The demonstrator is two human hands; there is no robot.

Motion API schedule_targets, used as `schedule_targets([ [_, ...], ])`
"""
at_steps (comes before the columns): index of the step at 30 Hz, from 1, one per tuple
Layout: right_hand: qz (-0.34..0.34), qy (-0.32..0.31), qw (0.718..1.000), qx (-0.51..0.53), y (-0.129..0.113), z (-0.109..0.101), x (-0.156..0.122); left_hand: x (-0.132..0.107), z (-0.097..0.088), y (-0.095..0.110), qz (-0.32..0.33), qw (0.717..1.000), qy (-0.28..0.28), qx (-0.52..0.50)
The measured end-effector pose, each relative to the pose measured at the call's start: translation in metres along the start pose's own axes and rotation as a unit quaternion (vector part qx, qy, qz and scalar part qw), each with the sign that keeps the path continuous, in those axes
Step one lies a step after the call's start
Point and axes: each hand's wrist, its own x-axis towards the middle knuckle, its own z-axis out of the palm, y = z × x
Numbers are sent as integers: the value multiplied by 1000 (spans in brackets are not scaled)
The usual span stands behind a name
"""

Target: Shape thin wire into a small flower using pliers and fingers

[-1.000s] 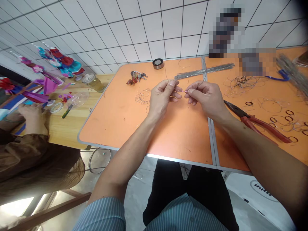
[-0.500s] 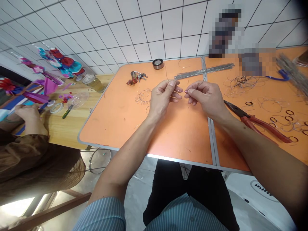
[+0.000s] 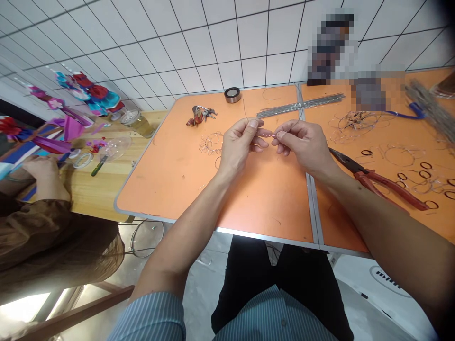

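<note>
While a co-worker's hand (image 3: 38, 166), with a loose brown sleeve (image 3: 39, 218), is over a pale wooden desk (image 3: 94, 199) far out at nine o'clock from a thin strand of small pink beads (image 3: 269, 135), an orange desk with grey edging (image 3: 167, 189) carries the nearer things. On it, a bunch of metal keys with a reddish-brown ornament (image 3: 202, 115) lies past nine o'clock, a looped ring of fine wire (image 3: 211, 143) at nine, and a round roll of dark tape (image 3: 232, 94) between ten and eleven. The left hand (image 3: 239, 142) is pinched, thumb and forefinger closed on the strand, the other fingers loosely curled. Between both hands, the strand spans a small gap above the orange desk. A bundle of straight silvery wires (image 3: 300, 106) lies between one and two o'clock. The right hand (image 3: 305, 144) pinches the strand's other side, thumb against bent forefinger. Near three o'clock sits a tangle of thin wire (image 3: 355, 119); just before four lie red-handled steel pliers (image 3: 362, 174), with small dark rings (image 3: 424, 178) beyond.
</note>
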Motion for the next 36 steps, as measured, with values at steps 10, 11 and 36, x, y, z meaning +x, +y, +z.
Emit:
schedule_targets([
  [10,-8,-5,1000,-13,0,0,-1,1,0,0,-6,1000,8,-4],
  [11,-6,-4,1000,-13,0,1,-1,1,0,0,-6,1000,9,-4],
  [36,-29,56,998,-13,16,-22,18,9,-9,-12,-22,1000,3,11],
])
